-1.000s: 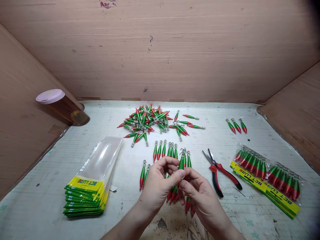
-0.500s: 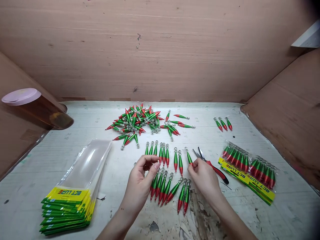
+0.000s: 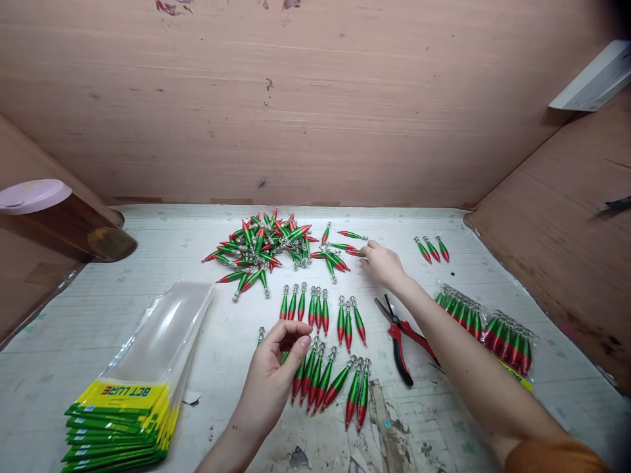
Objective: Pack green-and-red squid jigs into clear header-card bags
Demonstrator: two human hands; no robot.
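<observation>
My right hand (image 3: 382, 264) reaches to the back of the table, its fingertips closed at the hook end of a green-and-red fishing lure (image 3: 355, 252) on the right side of the loose pile (image 3: 261, 244). Nearer to me, my left hand (image 3: 277, 360) hovers over the lined-up lures with thumb and forefinger curled but a gap between them, holding nothing. A back row of lures (image 3: 325, 314) lies hooks away from me, in groups of three. In front of it is another row of lures (image 3: 323, 387), partly covered by my left hand.
Red-handled pliers (image 3: 400, 341) lie open beside my right forearm. Packed lure bags (image 3: 510, 341) sit at the right, three lures (image 3: 432, 249) behind them. At left are stacked clear packets (image 3: 123, 401) and a lidded container of brown liquid (image 3: 73, 220). Cardboard walls (image 3: 315, 118) surround the table.
My right hand has let go of a lure, now third in the right group of the back row, and moved away to the loose lures. My left hand stays nearly in place.
</observation>
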